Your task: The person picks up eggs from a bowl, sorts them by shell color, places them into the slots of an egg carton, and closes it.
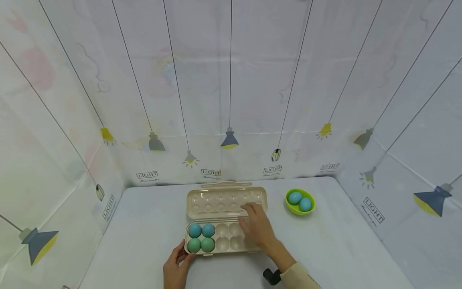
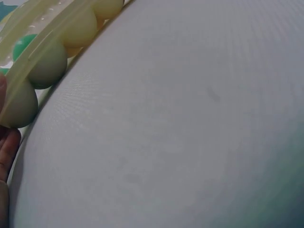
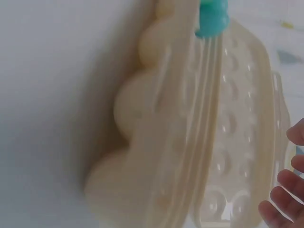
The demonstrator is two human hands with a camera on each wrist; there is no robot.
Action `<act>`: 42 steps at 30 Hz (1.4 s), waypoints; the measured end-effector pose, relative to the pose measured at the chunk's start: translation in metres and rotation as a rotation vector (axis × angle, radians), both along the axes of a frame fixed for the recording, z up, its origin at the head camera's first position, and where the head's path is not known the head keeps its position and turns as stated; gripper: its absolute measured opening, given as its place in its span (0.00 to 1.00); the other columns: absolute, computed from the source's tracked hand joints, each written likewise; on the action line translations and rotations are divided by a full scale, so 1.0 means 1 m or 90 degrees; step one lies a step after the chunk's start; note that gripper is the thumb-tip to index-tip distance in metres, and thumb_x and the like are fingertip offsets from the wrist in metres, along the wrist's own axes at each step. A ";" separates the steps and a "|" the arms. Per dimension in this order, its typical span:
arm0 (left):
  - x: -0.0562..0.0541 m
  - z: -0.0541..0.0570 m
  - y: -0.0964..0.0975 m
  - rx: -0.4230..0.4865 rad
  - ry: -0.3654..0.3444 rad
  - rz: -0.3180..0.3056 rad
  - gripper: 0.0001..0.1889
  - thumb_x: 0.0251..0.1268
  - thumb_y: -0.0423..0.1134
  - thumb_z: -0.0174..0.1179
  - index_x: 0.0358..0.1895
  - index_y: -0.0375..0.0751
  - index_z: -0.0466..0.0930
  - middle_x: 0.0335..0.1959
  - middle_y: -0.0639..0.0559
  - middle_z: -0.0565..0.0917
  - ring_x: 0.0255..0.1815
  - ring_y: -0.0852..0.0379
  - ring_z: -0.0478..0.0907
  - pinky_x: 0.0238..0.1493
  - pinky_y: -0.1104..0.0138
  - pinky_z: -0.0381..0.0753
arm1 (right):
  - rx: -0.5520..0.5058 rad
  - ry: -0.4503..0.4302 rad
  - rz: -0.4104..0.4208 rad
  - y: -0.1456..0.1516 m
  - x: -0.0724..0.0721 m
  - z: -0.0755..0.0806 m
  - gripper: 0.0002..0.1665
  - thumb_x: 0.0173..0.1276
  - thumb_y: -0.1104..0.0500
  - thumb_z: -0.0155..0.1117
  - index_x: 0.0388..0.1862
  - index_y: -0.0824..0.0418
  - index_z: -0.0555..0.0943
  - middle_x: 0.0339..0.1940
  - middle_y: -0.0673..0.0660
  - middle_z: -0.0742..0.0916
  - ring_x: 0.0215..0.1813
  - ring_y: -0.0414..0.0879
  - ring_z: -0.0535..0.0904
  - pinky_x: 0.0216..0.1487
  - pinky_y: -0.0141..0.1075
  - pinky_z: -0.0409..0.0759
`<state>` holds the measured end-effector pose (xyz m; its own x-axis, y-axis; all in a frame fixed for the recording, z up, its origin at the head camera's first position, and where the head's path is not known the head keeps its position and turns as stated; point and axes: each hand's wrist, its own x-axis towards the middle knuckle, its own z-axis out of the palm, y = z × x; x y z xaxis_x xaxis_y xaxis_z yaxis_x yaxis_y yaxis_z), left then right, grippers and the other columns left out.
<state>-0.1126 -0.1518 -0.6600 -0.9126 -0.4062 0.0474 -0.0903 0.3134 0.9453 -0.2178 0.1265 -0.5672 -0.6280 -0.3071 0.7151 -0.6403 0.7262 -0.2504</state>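
A beige plastic egg carton (image 1: 234, 252) lies on the table with its lid (image 1: 218, 196) folded back behind it. In its left end sit two blue eggs (image 1: 195, 230) at the back and two green eggs (image 1: 194, 245) in front. My left hand (image 1: 175, 268) grips the carton's left end, thumb at the front corner and fingers around the side. Over the right part of the carton is my right hand (image 1: 259, 229), fingers spread and holding nothing; it hides the rightmost cups. The right wrist view shows its loosely bent fingers (image 3: 289, 192) beside the lid.
A bright green bowl (image 1: 299, 212) with two blue eggs (image 1: 305, 204) stands right of the carton. A small black object (image 1: 271, 277) shows by the right sleeve (image 1: 299, 277). White printed sheeting (image 1: 231, 100) rises behind and beside the white table (image 1: 151, 224).
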 end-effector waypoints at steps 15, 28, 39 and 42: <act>-0.001 0.004 0.000 0.023 -0.022 -0.003 0.34 0.55 0.50 0.75 0.66 0.46 0.77 0.49 0.49 0.87 0.42 0.66 0.84 0.47 0.79 0.80 | -0.027 -0.113 -0.160 0.109 -0.049 0.003 0.21 0.63 0.65 0.70 0.54 0.69 0.79 0.51 0.67 0.80 0.55 0.64 0.78 0.54 0.55 0.81; 0.001 0.002 0.000 0.022 -0.023 -0.015 0.34 0.56 0.52 0.73 0.66 0.44 0.76 0.49 0.50 0.87 0.41 0.68 0.83 0.48 0.80 0.80 | 0.043 -0.303 -0.222 0.175 -0.079 -0.016 0.20 0.65 0.70 0.61 0.57 0.71 0.78 0.58 0.70 0.78 0.60 0.68 0.72 0.52 0.60 0.79; 0.001 0.004 0.001 0.007 -0.007 -0.018 0.33 0.58 0.48 0.73 0.66 0.42 0.76 0.48 0.49 0.87 0.40 0.69 0.83 0.47 0.78 0.82 | 0.134 -0.345 -0.209 0.185 -0.091 -0.028 0.24 0.59 0.74 0.68 0.57 0.72 0.79 0.58 0.71 0.79 0.59 0.68 0.75 0.59 0.61 0.76; 0.001 0.006 0.001 0.009 0.004 -0.013 0.32 0.58 0.47 0.73 0.65 0.40 0.76 0.48 0.47 0.87 0.40 0.69 0.83 0.45 0.78 0.83 | 0.143 -0.327 -0.203 0.185 -0.096 -0.030 0.25 0.58 0.75 0.67 0.56 0.72 0.79 0.56 0.71 0.79 0.57 0.69 0.76 0.57 0.62 0.77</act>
<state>-0.1117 -0.1503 -0.6537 -0.9204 -0.3882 0.0472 -0.0782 0.3011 0.9504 -0.3143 0.3115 -0.5974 -0.9586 -0.1562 0.2382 -0.2231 0.9315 -0.2872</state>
